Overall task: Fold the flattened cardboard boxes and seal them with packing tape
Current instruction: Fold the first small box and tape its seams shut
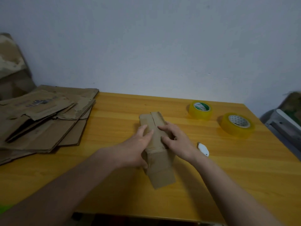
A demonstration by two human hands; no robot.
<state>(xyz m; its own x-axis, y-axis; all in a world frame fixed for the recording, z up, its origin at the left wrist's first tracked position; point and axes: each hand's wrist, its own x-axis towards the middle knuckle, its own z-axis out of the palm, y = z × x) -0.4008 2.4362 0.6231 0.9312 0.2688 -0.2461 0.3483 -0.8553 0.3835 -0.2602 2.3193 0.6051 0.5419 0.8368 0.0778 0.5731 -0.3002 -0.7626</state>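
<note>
**Closing the top flaps of a small box, both hands pressing**

A small cardboard box (pixel 157 149) sits near the middle of the yellow table (pixel 114 111), its long axis running from near to far. The two top flaps meet along a seam that shows at the far end, and the right flap sits slightly higher than the left there.

The left hand (pixel 138 147) lies along the box's left side, fingers fairly straight and laid over the top flap; the thumb is hidden, so I cannot tell whether it wraps the side. The right hand (pixel 176 141) rests on the right flap with fingers bent, tips pressing down near the seam. Neither hand holds any tool.

Two rolls of tape (pixel 200 110) (pixel 237 125) lie at the far right, well apart from the box. A small white cutter (pixel 203 148) lies just right of the right wrist. A stack of flat cardboard (pixel 44 121) covers the far left of the table.

Judgement: the flaps look closed but not yet taped. To do this well, level both flaps so the edges butt along the whole seam, keep one hand pinning it, and only then free the other for tape. Letting go too soon would probably let the flaps spring up.
</note>
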